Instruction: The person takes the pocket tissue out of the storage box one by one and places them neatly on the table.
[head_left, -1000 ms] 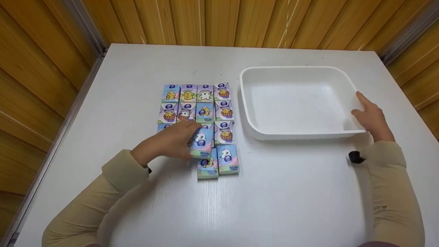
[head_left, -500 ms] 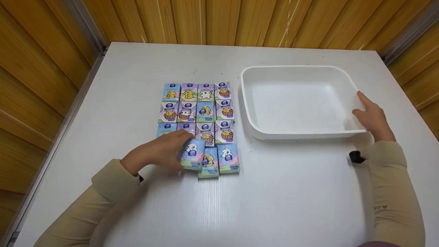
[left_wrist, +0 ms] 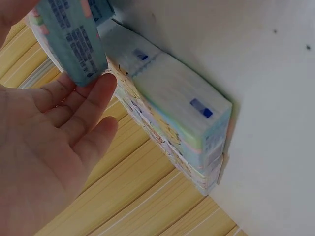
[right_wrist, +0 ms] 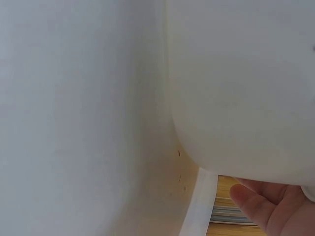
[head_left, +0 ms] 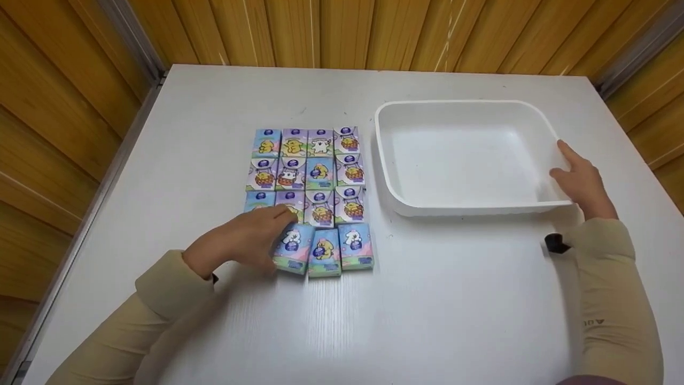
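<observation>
My left hand (head_left: 240,235) pinches a blue pocket tissue pack (head_left: 294,248) printed with a white cartoon animal. It sits slightly tilted at the left end of the nearest row, beside a pack with a yellow animal (head_left: 324,252). In the left wrist view the held pack (left_wrist: 74,44) stands between thumb and fingers, wrapper seam showing. My right hand (head_left: 582,182) grips the right side wall of a white plastic tub (head_left: 454,101), thumb over the rim. Beneath the tub's edge its fingers (right_wrist: 256,204) show in the right wrist view.
Several more tissue packs (head_left: 319,174) lie in tight rows behind the held one, left of the tub. All rest on a white table (head_left: 427,299). Wood-plank walls (head_left: 342,35) stand behind and at the sides.
My left hand has carried the tissue pack left and toward me, from over the other packs down to the left end of the near row. The right hand stays on the tub.
</observation>
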A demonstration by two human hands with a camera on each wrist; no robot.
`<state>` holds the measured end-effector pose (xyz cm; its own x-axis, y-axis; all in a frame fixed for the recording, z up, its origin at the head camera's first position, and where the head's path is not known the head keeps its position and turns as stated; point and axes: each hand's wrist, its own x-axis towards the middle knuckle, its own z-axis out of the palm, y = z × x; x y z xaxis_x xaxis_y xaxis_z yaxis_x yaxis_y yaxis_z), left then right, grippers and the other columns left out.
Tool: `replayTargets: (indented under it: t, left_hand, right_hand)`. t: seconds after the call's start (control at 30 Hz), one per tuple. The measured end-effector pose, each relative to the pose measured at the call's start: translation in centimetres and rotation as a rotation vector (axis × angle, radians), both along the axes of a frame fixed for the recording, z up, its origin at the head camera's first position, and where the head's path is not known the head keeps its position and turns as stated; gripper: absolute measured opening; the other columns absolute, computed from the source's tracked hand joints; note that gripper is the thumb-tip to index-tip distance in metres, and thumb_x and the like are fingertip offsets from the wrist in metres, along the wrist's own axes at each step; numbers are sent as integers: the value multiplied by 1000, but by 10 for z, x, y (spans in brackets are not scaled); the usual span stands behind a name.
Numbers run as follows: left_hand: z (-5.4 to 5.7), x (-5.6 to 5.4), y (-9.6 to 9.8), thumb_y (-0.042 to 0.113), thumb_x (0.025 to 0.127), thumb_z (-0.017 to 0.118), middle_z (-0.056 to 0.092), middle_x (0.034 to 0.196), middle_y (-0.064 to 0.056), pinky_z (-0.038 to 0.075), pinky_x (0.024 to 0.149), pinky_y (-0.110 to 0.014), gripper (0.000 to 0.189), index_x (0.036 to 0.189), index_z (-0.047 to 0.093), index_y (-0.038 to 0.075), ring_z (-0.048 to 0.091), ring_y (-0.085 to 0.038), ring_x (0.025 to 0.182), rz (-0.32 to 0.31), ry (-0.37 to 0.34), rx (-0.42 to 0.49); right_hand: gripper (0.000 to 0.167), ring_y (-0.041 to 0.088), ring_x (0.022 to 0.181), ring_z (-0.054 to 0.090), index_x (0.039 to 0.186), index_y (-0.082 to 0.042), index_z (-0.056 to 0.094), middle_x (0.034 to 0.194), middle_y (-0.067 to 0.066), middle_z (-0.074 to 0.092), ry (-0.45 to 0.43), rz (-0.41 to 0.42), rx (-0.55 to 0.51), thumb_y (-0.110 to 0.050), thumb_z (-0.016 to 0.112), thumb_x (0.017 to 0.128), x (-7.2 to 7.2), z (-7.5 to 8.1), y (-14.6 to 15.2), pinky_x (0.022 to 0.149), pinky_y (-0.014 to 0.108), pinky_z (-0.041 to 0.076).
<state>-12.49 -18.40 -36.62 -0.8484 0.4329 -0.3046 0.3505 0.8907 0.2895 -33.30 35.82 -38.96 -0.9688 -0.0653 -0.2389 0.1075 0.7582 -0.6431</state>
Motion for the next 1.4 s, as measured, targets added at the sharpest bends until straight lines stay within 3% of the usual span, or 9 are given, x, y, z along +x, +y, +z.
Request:
replayTargets:
  t: [0.17, 0.33, 0.5, 0.77, 1.03, 1.2, 1.4]
  left_hand:
    - [1, 5, 1, 28, 55, 81, 45, 120, -4, 40, 96, -38, 85, 126, 39, 10, 43, -22, 108, 5, 45, -9]
    - [0, 7, 2, 32, 55, 80, 44, 121, -5, 38, 97, -39, 88, 128, 38, 8, 42, -23, 108, 32, 17, -45]
    - [-2, 6, 4, 35, 55, 80, 44, 119, -7, 36, 99, -40, 88, 127, 38, 6, 41, -24, 107, 44, 9, -96]
    - [-2, 3, 11, 39, 54, 81, 43, 113, -11, 37, 94, -42, 86, 121, 41, 3, 41, -26, 100, 5, 55, -153]
    - [10, -10, 17, 38, 55, 80, 42, 109, -11, 39, 91, -40, 81, 119, 44, 4, 40, -25, 97, -12, 57, -177]
    - [10, -24, 22, 38, 57, 79, 40, 123, -12, 33, 101, -44, 87, 128, 39, 7, 39, -26, 111, 4, 39, -193]
    - [12, -45, 23, 39, 70, 70, 31, 138, -13, 22, 106, -49, 78, 133, 36, 10, 28, -30, 128, 23, 80, -166]
  right_hand:
    - [61, 41, 132, -3, 139, -30, -4, 145, 12, -9, 19, 8, 1, -33, 34, 92, 0, 0, 1, 105, 57, 4]
    - [61, 40, 131, -5, 137, -37, -6, 145, 9, -11, -7, -10, -15, -35, 34, 92, 1, -1, 2, 104, 59, 3]
    - [61, 40, 132, -6, 138, -35, -7, 145, 8, -11, -7, -12, -1, -35, 34, 92, -1, -1, 2, 104, 58, 2]
    - [61, 40, 132, -6, 137, -38, -8, 145, 8, -12, -14, -17, 4, -36, 34, 92, -1, -1, 3, 103, 59, 3]
    - [61, 40, 132, -6, 137, -36, -7, 145, 9, -12, -14, -13, -7, -36, 34, 92, -1, 0, 1, 103, 59, 3]
    - [61, 40, 132, -4, 140, -29, -3, 146, 13, -8, 20, -5, 4, -33, 35, 92, -1, 0, 1, 105, 58, 4]
    - [61, 40, 132, -6, 138, -33, -6, 145, 11, -10, 2, -13, 10, -35, 34, 92, -1, -1, 1, 104, 59, 3]
